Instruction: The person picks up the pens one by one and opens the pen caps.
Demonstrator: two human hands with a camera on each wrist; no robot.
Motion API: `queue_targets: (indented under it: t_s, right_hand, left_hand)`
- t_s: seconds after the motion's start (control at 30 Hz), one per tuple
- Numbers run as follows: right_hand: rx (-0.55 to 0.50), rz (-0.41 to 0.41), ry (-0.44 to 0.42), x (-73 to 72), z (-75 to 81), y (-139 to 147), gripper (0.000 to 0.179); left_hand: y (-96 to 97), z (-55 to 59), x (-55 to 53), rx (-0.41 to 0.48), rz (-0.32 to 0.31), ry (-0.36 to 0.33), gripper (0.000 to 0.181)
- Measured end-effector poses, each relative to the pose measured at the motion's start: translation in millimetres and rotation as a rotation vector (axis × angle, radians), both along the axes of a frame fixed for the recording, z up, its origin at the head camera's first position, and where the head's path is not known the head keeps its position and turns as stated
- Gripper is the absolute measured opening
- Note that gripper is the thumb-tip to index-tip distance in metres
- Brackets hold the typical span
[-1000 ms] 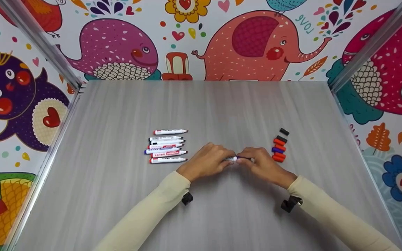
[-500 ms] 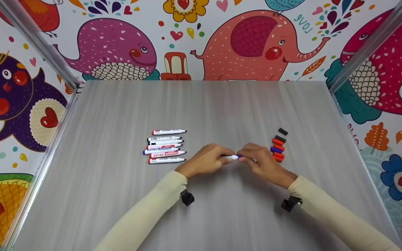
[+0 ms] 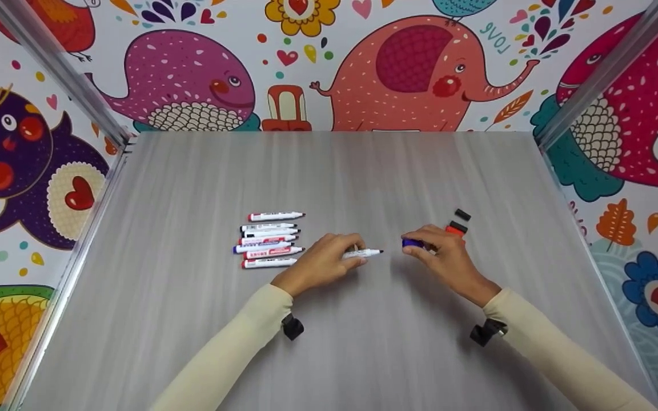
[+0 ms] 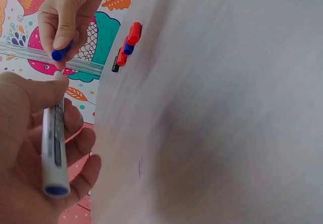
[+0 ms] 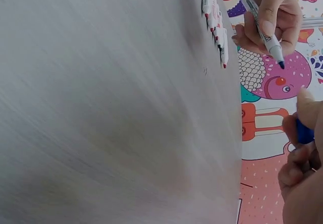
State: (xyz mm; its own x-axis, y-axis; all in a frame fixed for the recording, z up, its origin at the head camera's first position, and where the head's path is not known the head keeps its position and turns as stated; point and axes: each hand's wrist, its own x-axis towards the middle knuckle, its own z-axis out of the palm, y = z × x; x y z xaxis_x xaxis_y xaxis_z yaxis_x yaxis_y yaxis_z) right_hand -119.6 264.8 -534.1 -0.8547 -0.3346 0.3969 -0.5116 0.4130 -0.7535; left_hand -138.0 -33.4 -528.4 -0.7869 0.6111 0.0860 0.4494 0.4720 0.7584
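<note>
My left hand (image 3: 324,260) holds a white marker (image 3: 366,253) with thumb and fingers. Its bare dark tip points right, and a blue end (image 4: 56,189) shows in the left wrist view. Pinched between thumb and fingertips of my right hand (image 3: 449,260) is a blue cap (image 3: 412,243), apart from the marker tip by a short gap. Left of the left hand lie several uncapped white markers (image 3: 269,248) in a loose stack of rows, tips to the right. Loose caps, among them a black cap (image 3: 462,214) and a red cap (image 4: 134,33), lie beyond the right hand, which partly hides them in the head view.
The grey wood-grain table (image 3: 329,177) is bordered by walls with printed cartoon animals. Metal rails (image 3: 603,80) run along the corners. A small dark mark (image 4: 141,167) is on the tabletop. Black wrist straps (image 3: 293,326) sit at the cream sleeves.
The blue cap has come off the marker. My left hand has drawn back left with the marker, and my right hand has moved right with the cap, toward the loose caps.
</note>
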Motion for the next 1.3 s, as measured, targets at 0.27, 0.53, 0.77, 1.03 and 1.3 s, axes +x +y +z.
queue_targets:
  t_s: [0.27,0.53,0.77,1.03,1.3]
  right_hand:
    - [0.023,-0.046,-0.068,5.3,-4.6,4,0.023]
    - [0.039,-0.06,-0.041,7.2,-8.8,11,0.024]
    - [0.004,-0.034,0.004,7.8,-14.6,18,0.027]
    - [0.011,-0.064,-0.028,10.3,-19.4,24,0.03]
    - [0.017,-0.077,0.0,13.9,-26.4,31,0.028]
  left_hand:
    - [-6.8,-2.2,2.3,0.009,0.077,0.157,0.013]
    - [-22.7,-5.1,7.0,-0.038,0.095,0.236,0.016]
    - [-38.0,-7.6,11.2,-0.044,0.109,0.241,0.023]
    - [-50.9,-12.8,13.9,-0.004,0.178,0.249,0.017]
    - [-65.2,-20.3,19.8,-0.012,0.199,0.285,0.016]
